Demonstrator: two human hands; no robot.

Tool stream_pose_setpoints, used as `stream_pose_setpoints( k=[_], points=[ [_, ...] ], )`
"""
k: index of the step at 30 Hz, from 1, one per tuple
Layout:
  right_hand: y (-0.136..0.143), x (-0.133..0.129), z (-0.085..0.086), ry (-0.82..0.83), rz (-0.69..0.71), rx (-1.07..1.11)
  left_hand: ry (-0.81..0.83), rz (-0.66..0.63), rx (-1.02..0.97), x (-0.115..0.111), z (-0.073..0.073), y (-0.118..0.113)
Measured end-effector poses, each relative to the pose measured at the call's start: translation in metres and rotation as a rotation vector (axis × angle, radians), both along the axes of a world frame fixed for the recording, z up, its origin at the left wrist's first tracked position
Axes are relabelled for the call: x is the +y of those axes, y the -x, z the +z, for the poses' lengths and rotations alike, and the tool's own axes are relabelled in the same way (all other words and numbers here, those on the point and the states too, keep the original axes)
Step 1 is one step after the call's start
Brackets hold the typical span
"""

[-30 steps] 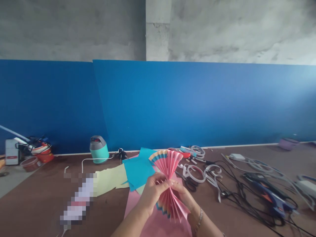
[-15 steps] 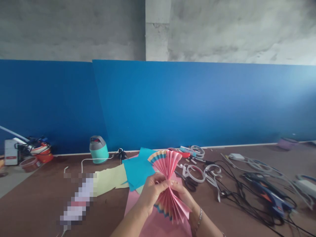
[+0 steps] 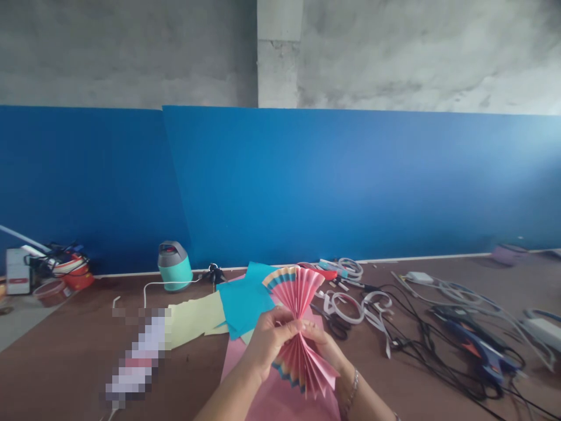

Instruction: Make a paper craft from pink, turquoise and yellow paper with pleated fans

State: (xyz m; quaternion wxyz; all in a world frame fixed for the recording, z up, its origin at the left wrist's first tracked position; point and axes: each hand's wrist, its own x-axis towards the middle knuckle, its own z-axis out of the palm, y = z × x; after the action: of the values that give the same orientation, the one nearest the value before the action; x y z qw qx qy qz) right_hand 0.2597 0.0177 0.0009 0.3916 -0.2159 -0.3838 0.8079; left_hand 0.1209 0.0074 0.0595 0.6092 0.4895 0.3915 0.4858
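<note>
A pleated pink paper fan (image 3: 298,292) with blue and cream bands along its edges is pinched at the middle, so its pleats flare out above and below. My left hand (image 3: 272,342) grips that narrow middle from the left, thumb on top. From the other side, my right hand (image 3: 323,342) also holds it, fingertips meeting the left thumb. Beneath both hands lies a pink paper sheet (image 3: 236,368). Blue paper (image 3: 245,301) and pale yellow paper (image 3: 193,318) are spread beyond my left hand. Scissors (image 3: 339,327), partly hidden, rest near my right hand.
A teal and grey container (image 3: 175,269) stands at the back left, beside keys (image 3: 214,273). White tape coils (image 3: 348,307) lie right of the papers. Black cables (image 3: 421,333) and a blue-black tool (image 3: 482,348) spread over the right side. A red bucket (image 3: 74,275) sits far left.
The fan's upper pleats have opened very slightly wider. Both hands keep their hold at the middle, almost unmoved.
</note>
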Motion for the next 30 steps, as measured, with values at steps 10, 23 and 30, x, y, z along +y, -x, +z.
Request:
stream_pose_setpoints(
  k=[10, 23, 30],
  points=[
    [0.002, 0.000, 0.006, -0.018, -0.028, -0.002, 0.011, -0.009, -0.002, -0.001, 0.003, 0.001],
    [0.005, 0.003, 0.013, -0.282, -0.661, -0.405, 0.014, 0.210, 0.096, 0.008, -0.014, 0.002],
    [0.007, -0.001, 0.014, -0.955, -0.950, -1.001, -0.002, 0.204, 0.086, 0.010, -0.021, -0.004]
  ],
)
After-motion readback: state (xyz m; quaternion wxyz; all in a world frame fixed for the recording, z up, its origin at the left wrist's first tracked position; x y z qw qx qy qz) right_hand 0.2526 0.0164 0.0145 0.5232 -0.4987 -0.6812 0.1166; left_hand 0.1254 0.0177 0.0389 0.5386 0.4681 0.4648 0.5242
